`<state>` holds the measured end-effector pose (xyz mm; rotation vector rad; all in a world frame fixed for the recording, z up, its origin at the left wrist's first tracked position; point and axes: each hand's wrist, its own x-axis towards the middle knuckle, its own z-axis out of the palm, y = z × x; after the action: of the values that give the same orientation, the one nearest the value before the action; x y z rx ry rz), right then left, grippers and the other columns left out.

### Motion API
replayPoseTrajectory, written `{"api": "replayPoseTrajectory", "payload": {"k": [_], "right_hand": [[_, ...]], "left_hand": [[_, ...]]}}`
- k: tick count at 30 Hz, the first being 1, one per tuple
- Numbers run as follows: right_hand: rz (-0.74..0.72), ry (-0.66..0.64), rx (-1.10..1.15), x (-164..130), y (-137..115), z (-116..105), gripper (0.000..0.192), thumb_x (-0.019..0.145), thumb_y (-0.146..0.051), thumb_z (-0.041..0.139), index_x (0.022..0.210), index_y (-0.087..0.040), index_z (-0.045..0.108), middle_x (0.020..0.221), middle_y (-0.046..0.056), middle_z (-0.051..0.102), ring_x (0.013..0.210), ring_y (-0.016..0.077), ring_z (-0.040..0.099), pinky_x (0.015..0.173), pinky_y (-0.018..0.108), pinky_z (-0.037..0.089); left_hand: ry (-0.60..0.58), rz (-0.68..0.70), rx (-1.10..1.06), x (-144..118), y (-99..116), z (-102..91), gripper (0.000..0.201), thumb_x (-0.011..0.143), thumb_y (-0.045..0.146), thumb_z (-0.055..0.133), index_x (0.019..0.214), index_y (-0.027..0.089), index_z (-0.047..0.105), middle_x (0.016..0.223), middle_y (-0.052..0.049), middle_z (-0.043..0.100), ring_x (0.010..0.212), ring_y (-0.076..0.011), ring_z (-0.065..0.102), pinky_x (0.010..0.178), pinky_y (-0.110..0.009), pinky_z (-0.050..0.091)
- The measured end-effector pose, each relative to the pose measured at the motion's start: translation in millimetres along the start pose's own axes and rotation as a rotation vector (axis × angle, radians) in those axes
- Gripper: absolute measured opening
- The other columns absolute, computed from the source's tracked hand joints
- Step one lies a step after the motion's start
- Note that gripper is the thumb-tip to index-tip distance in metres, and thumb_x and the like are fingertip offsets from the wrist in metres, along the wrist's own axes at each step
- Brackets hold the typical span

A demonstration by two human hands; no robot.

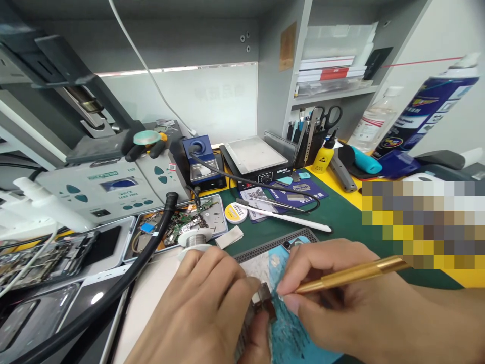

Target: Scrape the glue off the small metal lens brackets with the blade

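Left hand (204,303): pinches a small metal part (267,304).
Right hand (337,308): grips a golden pen-like tool (352,274).
Grey machine (108,194): reads "LEAD FREE."

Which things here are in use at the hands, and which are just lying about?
In use, by the look of it:
- small part, in the left hand
- gold tool, in the right hand
- blue mat, under both hands

Likely just lying about:
- white brush
- round tin
- yellow bottle
- spray can
- scissors
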<state>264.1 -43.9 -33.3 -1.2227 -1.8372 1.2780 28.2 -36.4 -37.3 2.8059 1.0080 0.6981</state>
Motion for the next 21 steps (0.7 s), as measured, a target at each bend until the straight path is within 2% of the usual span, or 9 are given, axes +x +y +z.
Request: {"api": "replayPoseTrajectory", "payload": {"k": [8,14,21], "right_hand": [[-0.023,-0.016,-0.098,-0.4,-1.7,0.0,0.008,0.083,-0.018,0.073,0.088,-0.025,0.073,0.067,-0.004,0.068,0.055,0.0093,0.055,0.048,0.016,0.04],[-0.137,0.03,-0.163,-0.4,0.9,-0.3,0.012,0.081,-0.014,0.072,0.087,-0.024,0.073,0.068,-0.005,0.068,0.054,0.0079,0.054,0.049,0.017,0.04],[-0.151,0.034,-0.164,-1.4,-3.5,-1.3,0.014,0.079,-0.013,0.073,0.087,-0.024,0.074,0.069,-0.005,0.069,0.055,0.0069,0.057,0.05,0.015,0.041]], "left_hand": [[0.005,0.011,-0.02,-0.6,-2.8,0.0,0.012,0.089,0.012,0.064,0.091,0.022,0.056,0.088,0.0,0.06,0.084,-0.0201,0.054,0.073,-0.038,0.042],[0.008,0.011,-0.037,-0.4,-3.4,1.0,0.012,0.088,0.013,0.065,0.09,0.022,0.057,0.087,0.0,0.06,0.083,-0.0192,0.053,0.072,-0.037,0.042],[0.014,0.012,-0.035,-2.0,-2.7,-0.1,0.014,0.088,0.012,0.064,0.088,0.023,0.055,0.085,0.0,0.058,0.08,-0.0192,0.053,0.07,-0.036,0.043]]}}
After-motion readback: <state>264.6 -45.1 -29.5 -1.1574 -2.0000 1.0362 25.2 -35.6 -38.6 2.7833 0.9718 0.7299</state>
